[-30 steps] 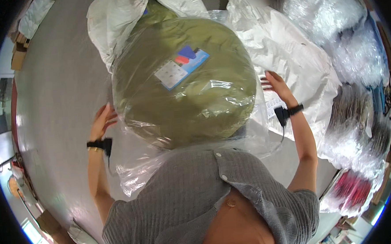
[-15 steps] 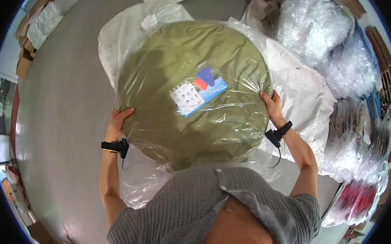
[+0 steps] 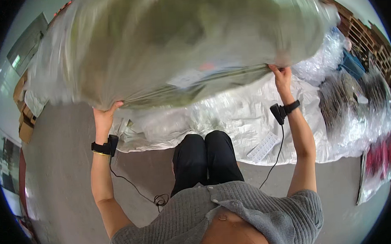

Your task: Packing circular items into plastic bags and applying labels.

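Note:
A large, round, olive-green fabric bundle (image 3: 164, 39) in a clear plastic bag is lifted up in front of me, blurred by motion. At its lower left edge my left hand (image 3: 105, 115) is closed on it, thumb on the near face. My right hand (image 3: 283, 76) grips the edge on the other side, bunching the film. Through the plastic a printed card (image 3: 188, 77) shows faintly. Under the bundle lies a white plastic sheet (image 3: 298, 138) on the floor. The fingers behind the bundle are hidden.
On the sheet rests a white printed strip (image 3: 263, 147). Clear-wrapped stacks (image 3: 349, 109) and a pink-red package (image 3: 381, 156) line the right side. Cardboard boxes (image 3: 26, 124) stand at the left. A black cable (image 3: 159, 199) hangs near my left arm; grey floor (image 3: 61, 182) surrounds the sheet.
The bundle has risen and tipped away from in front of my chest, with both hands still on its edge. My legs and the sheet beneath have come into sight.

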Demonstrator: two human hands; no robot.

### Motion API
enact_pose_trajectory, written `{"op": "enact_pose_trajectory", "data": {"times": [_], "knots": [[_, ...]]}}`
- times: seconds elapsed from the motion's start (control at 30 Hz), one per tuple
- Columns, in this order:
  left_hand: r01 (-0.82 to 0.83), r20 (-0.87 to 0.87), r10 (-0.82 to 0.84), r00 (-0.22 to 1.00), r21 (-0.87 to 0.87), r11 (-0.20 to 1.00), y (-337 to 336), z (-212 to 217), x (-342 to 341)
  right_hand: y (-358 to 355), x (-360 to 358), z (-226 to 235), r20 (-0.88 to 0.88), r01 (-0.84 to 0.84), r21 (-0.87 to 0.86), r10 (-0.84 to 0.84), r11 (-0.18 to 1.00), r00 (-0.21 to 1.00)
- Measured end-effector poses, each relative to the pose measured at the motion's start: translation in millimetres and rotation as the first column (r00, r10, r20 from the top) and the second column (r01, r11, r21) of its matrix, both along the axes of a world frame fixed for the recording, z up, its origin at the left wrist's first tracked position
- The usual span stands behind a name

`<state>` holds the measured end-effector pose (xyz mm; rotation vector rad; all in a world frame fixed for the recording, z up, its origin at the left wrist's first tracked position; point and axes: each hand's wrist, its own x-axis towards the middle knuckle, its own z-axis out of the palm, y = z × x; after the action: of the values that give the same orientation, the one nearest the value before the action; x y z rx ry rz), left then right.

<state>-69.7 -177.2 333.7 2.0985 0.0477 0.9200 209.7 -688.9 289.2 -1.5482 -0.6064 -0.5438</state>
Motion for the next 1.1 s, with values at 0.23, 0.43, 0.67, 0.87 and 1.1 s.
{"op": "enact_pose_trajectory", "data": {"times": [0.23,0.43,0.67,0.87,1.1], "knots": [[0.185,0.335,-0.275,0.901,0.276,0.943,7.8,5.6,40.0,-10.6,-26.0,-6.0,0.064,0.148,-0.179,-0.139,0.973,0.988],[-0.136,0.347,-0.055,0.936,0.503,0.854,-31.2,46.8,18.8,-8.1,-22.8,-18.8,0.242,-0.049,0.348,-0.039,0.936,0.970],[-0.144,0.429,-0.162,0.889,0.596,0.790,-31.6,56.9,7.4,-34.3,-66.3,14.5,0.381,0.315,0.191,-0.366,0.930,0.849],[-0.287,0.220,0.184,0.958,0.724,0.627,33.3,37.8,5.0,-29.2,-86.4,8.5,0.352,0.360,0.249,-0.430,0.899,0.831],[-0.431,0.544,-0.072,0.836,0.732,0.527,-23.4,58.5,-8.2,-32.4,-86.4,-3.4,0.335,0.456,0.252,-0.520,0.853,0.786]]}}
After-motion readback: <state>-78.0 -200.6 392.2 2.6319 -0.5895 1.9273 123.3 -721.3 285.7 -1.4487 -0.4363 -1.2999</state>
